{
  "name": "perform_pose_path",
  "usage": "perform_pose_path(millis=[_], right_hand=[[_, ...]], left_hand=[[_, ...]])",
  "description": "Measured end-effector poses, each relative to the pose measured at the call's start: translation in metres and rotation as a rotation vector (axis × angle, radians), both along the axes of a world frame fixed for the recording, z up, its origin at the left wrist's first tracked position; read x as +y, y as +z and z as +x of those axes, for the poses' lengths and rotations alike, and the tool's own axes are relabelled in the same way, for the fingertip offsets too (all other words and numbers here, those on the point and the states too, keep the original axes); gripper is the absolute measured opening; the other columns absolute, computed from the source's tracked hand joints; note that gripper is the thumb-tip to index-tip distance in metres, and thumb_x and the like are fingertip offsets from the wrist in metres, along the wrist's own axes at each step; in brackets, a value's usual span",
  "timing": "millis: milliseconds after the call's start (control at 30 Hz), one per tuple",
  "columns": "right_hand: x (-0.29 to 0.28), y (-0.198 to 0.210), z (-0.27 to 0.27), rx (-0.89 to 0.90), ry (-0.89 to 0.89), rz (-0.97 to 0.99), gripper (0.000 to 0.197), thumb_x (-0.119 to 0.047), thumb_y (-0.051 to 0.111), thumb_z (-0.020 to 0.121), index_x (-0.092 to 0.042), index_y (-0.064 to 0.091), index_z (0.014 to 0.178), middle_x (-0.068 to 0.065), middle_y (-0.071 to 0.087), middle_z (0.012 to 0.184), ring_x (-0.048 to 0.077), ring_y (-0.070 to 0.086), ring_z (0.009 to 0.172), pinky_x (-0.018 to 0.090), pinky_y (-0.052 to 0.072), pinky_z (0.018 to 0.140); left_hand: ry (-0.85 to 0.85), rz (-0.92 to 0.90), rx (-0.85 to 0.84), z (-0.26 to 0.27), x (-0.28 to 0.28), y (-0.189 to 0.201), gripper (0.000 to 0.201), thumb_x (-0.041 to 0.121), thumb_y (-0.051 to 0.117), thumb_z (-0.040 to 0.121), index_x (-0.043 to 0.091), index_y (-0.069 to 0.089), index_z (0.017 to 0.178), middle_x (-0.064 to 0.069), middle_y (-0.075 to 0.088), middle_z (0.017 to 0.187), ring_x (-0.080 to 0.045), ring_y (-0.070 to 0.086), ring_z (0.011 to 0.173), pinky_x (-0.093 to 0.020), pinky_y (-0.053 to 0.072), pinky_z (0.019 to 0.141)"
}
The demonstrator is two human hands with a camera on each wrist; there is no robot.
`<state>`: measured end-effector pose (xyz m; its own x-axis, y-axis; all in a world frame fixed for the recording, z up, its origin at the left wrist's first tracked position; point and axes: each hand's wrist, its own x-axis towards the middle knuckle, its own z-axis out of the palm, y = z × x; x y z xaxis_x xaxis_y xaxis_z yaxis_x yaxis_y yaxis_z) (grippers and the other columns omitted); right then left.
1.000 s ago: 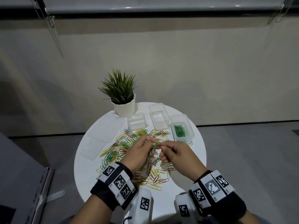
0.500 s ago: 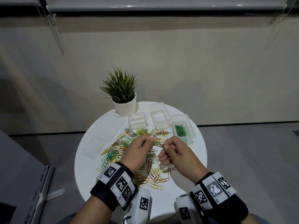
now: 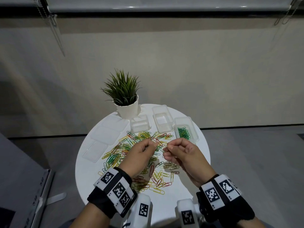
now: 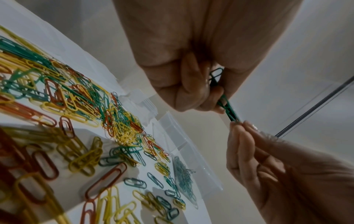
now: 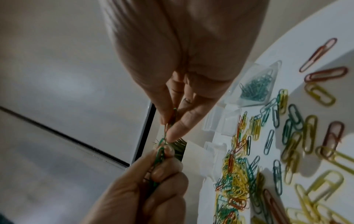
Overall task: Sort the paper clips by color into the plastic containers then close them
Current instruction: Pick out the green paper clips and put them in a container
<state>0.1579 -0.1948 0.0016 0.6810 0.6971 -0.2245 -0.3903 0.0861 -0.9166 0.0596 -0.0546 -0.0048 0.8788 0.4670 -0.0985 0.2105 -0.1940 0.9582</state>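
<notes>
Both hands have drawn a little apart since a second ago, when their fingertips met over the middle of the pile. Now the left hand (image 3: 139,155) pinches a small bunch of green clips (image 4: 225,101) between thumb and curled fingers. The bunch points away from the left palm toward the right hand (image 3: 182,153), with its long axis running from one hand to the other. The right hand has its thumb and forefinger closed on a clip; in the right wrist view it looks reddish with some green, but I cannot tell the colour surely. The tips of the right fingers touch the far end of the green bunch in the left wrist view. Both hands are held above the table (image 3: 92,170), not resting on it.

Under the hands lies the loose pile of paper clips (image 3: 131,145), yellow, green and red-orange mixed, lying in all directions and spread from the middle of the table toward its near edge.

Behind the pile stand three clear plastic containers in a row. The right container (image 3: 195,129) holds a heap of green clips only. The middle container (image 3: 162,112) and the left container (image 3: 139,125) show nothing inside. All three are open. Clear lids (image 3: 95,152) lie flat on the left part of the table, well apart from the containers. A potted plant (image 3: 125,97) in a white pot stands at the far edge, just beside the left container.
</notes>
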Motion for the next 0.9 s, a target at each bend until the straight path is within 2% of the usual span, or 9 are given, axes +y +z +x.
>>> perform_pose_path(millis=[133,267,400,500,600,667,733,833,900], right_hand=[[-0.001,0.001,-0.003,-0.146,0.063,-0.078,0.006,0.005,0.06,0.087,0.0,0.063,0.088,0.012,0.061,0.073,0.012,0.064,0.06,0.02,0.056,0.062],[-0.002,0.004,-0.005,-0.265,0.143,-0.152,0.008,0.005,0.065,0.084,-0.003,0.066,0.086,0.006,0.059,0.066,0.01,0.06,0.055,0.019,0.054,0.059],[-0.008,0.007,-0.004,-0.477,0.193,-0.276,0.005,0.0,0.07,0.082,-0.004,0.067,0.084,-0.001,0.058,0.063,0.011,0.057,0.057,0.017,0.05,0.058],[-0.011,0.006,-0.003,-0.603,0.205,-0.365,0.008,-0.004,0.07,0.083,-0.01,0.066,0.081,-0.009,0.06,0.064,0.007,0.06,0.06,0.017,0.051,0.059],[-0.01,0.004,-0.005,-0.726,0.176,-0.393,0.008,-0.006,0.067,0.085,-0.013,0.066,0.082,-0.009,0.058,0.066,0.0,0.058,0.06,0.016,0.051,0.061],[-0.01,0.003,-0.007,-0.822,0.163,-0.382,0.007,-0.008,0.065,0.087,-0.014,0.065,0.084,-0.007,0.061,0.07,0.002,0.058,0.063,0.015,0.049,0.06],[-0.01,0.003,-0.008,-0.894,0.16,-0.357,0.009,-0.009,0.064,0.088,-0.017,0.063,0.084,-0.005,0.063,0.074,0.006,0.06,0.069,0.021,0.052,0.064],[-0.01,0.002,-0.01,-0.916,0.128,-0.322,0.014,-0.008,0.063,0.088,-0.021,0.061,0.083,-0.009,0.062,0.073,0.009,0.059,0.068,0.025,0.052,0.064],[-0.009,-0.001,-0.011,-0.911,0.068,-0.295,0.016,-0.006,0.062,0.088,-0.021,0.061,0.083,-0.01,0.061,0.073,0.01,0.06,0.068,0.026,0.053,0.062]], left_hand=[[0.017,-0.003,-0.02,-0.001,-0.001,0.0,0.023,0.024,0.05,0.097,0.015,0.056,0.077,0.015,0.041,0.054,0.001,0.034,0.043,-0.023,0.026,0.049],[-0.003,0.068,-0.057,-0.003,-0.003,0.0,0.021,0.022,0.051,0.097,0.008,0.057,0.083,0.019,0.045,0.048,0.004,0.04,0.044,-0.014,0.028,0.048],[-0.039,0.143,-0.085,-0.006,-0.001,-0.005,0.019,0.023,0.053,0.096,0.012,0.059,0.081,0.02,0.054,0.067,0.001,0.05,0.068,-0.017,0.038,0.067],[-0.034,0.154,-0.062,-0.008,0.001,-0.008,0.019,0.026,0.053,0.095,0.014,0.06,0.082,0.017,0.057,0.073,-0.001,0.053,0.075,-0.02,0.04,0.072],[-0.065,0.181,-0.03,-0.011,0.002,-0.008,0.019,0.027,0.053,0.096,0.018,0.059,0.08,0.02,0.056,0.069,0.003,0.051,0.07,-0.019,0.037,0.067],[-0.119,0.199,-0.006,-0.012,0.003,-0.008,0.02,0.028,0.053,0.096,0.017,0.059,0.081,0.019,0.055,0.07,0.001,0.05,0.07,-0.019,0.037,0.067],[-0.167,0.21,0.021,-0.012,0.003,-0.006,0.021,0.029,0.052,0.096,0.016,0.06,0.081,0.018,0.055,0.07,0.002,0.05,0.07,-0.017,0.037,0.066],[-0.178,0.2,0.035,-0.012,0.001,-0.001,0.024,0.028,0.051,0.097,0.022,0.056,0.074,0.024,0.051,0.058,0.007,0.045,0.058,-0.01,0.032,0.057],[-0.174,0.197,0.025,-0.012,-0.002,0.002,0.028,0.029,0.05,0.098,0.024,0.054,0.071,0.02,0.045,0.051,0.004,0.04,0.05,-0.011,0.031,0.053]])
